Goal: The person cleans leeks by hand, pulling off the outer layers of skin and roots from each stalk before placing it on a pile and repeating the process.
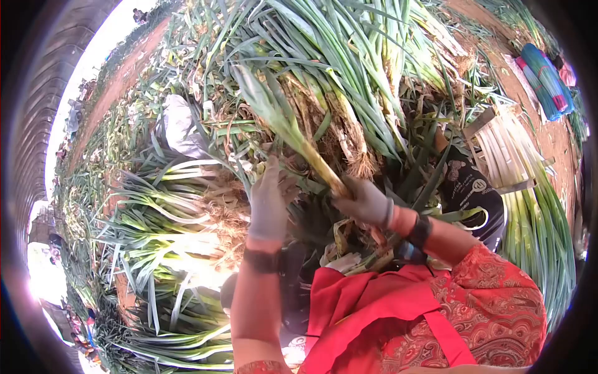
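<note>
My right hand [364, 201], in a pale glove, is closed round the lower end of a large green onion [305, 153]. The stalk slants up and left, its green leaves at the far end. Beside the stalk, to its left, is my left hand [270, 196], also gloved and slightly blurred. Its fingers point upward and look apart, with nothing clearly held. Just beyond both hands lies a heap of unpeeled green onions [355, 68] with brown, earthy roots. Peeled white-stalked green onions [193, 212] lie to the left, roots towards me.
A white bag [182, 128] sits among leaf scraps at the left. To the right, a wooden crate-like frame [501, 149] stands over more green onions [541, 243]. A blue bundle [543, 81] lies farther off. My red apron [367, 311] is below the hands.
</note>
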{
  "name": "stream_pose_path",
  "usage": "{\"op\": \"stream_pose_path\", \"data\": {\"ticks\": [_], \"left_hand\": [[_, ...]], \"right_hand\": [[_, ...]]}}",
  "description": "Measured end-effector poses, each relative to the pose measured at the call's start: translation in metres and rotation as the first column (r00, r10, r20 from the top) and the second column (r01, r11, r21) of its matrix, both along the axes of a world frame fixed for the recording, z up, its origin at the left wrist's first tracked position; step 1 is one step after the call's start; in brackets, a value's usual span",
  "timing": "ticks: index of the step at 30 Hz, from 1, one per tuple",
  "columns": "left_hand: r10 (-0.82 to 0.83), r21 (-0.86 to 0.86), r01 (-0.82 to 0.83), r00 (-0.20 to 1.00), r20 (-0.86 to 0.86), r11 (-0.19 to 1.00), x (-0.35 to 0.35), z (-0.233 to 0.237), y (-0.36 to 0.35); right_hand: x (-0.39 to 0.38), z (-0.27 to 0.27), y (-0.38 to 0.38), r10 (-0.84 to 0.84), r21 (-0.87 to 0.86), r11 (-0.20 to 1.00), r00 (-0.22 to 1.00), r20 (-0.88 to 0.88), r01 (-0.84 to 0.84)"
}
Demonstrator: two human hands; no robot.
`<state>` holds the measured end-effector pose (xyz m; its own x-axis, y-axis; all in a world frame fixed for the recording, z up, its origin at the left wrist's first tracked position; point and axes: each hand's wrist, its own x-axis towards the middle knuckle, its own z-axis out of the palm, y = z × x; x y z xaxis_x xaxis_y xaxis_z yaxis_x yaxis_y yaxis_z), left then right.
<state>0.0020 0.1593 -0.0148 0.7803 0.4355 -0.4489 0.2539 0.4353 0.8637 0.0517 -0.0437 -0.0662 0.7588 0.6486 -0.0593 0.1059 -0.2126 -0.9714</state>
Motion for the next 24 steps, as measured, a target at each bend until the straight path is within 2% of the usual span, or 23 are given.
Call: {"op": "stream_pose_path", "data": {"ticks": [1,2,3,4,7,8,9,10,11,12,13,14,15,17,18,21,22,24], "left_hand": [[-0.058,-0.041,0.058,0.998,-0.01,0.997,0.003,-0.004,-0.005],[-0.129,-0.075,0.136,0.987,0.095,0.988,0.006,-0.016,-0.011],[-0.161,-0.014,0.164,0.981,0.104,0.986,0.004,-0.025,-0.019],[-0.193,0.045,0.189,0.975,0.11,0.981,0.001,-0.03,-0.031],[-0.291,0.148,0.27,0.946,0.142,0.951,-0.017,-0.025,-0.063],[-0.324,0.156,0.302,0.935,0.142,0.94,-0.021,-0.022,-0.069],[-0.356,0.164,0.333,0.924,0.141,0.929,-0.026,-0.019,-0.075],[-0.365,0.182,0.334,0.915,0.174,0.925,-0.03,-0.016,-0.082],[-0.405,0.193,0.374,0.9,0.159,0.907,-0.036,-0.01,-0.092],[-0.445,0.205,0.413,0.884,0.146,0.887,-0.042,-0.002,-0.105],[-0.483,0.218,0.45,0.866,0.132,0.866,-0.048,0.002,-0.116],[-0.508,0.307,0.465,0.858,0.075,0.83,-0.056,0.001,-0.125],[-0.447,0.169,0.429,0.89,0.089,0.887,-0.063,0.001,-0.133],[-0.311,-0.113,0.319,0.947,0.085,0.941,-0.075,0.004,-0.145],[-0.302,-0.093,0.314,0.946,0.121,0.945,-0.08,0.001,-0.145],[-0.259,-0.23,0.257,0.966,0.021,0.939,-0.098,-0.027,-0.154],[-0.305,-0.222,0.296,0.952,-0.004,0.929,-0.109,-0.06,-0.152],[-0.507,-0.261,0.45,0.831,-0.227,0.854,-0.139,-0.104,-0.154]], "right_hand": [[-0.019,-0.007,-0.014,0.007,0.059,0.998,0.991,0.131,-0.015],[-0.038,-0.009,-0.025,0.019,-0.04,0.999,0.982,0.187,-0.011],[-0.056,-0.01,-0.036,0.035,-0.139,0.99,0.97,0.239,-0.002],[-0.072,-0.023,-0.046,0.007,-0.084,0.996,0.963,0.271,0.016],[-0.097,-0.031,-0.071,-0.026,-0.112,0.992,0.945,0.327,0.066],[-0.096,-0.027,-0.081,0.022,-0.206,0.977,0.94,0.341,0.052],[-0.091,-0.031,-0.076,-0.115,0.058,0.993,0.966,0.233,0.105],[-0.081,-0.034,-0.071,-0.221,0.308,0.934,0.971,0.091,0.183],[-0.058,-0.003,-0.081,-0.126,0.131,0.985,0.989,0.084,0.114],[-0.039,0.018,-0.077,-0.147,0.097,0.985,0.986,0.075,0.14],[-0.025,0.039,-0.071,-0.185,0.201,0.965,0.98,0.072,0.167],[-0.009,0.029,-0.058,-0.247,0.359,0.907,0.968,0.034,0.219],[0.001,0.051,-0.057,-0.11,0.324,0.934,0.984,-0.141,0.151],[0.008,0.072,-0.055,-0.054,0.206,0.973,0.973,-0.226,0.102],[0.01,0.064,-0.05,-0.082,0.187,0.974,0.966,-0.245,0.13],[-0.003,0.071,-0.052,-0.074,0.267,0.948,0.939,-0.336,0.17],[-0.006,0.074,-0.054,-0.082,0.268,0.943,0.916,-0.392,0.2],[-0.011,0.075,-0.054,-0.056,0.325,0.919,0.889,-0.454,0.224]]}}
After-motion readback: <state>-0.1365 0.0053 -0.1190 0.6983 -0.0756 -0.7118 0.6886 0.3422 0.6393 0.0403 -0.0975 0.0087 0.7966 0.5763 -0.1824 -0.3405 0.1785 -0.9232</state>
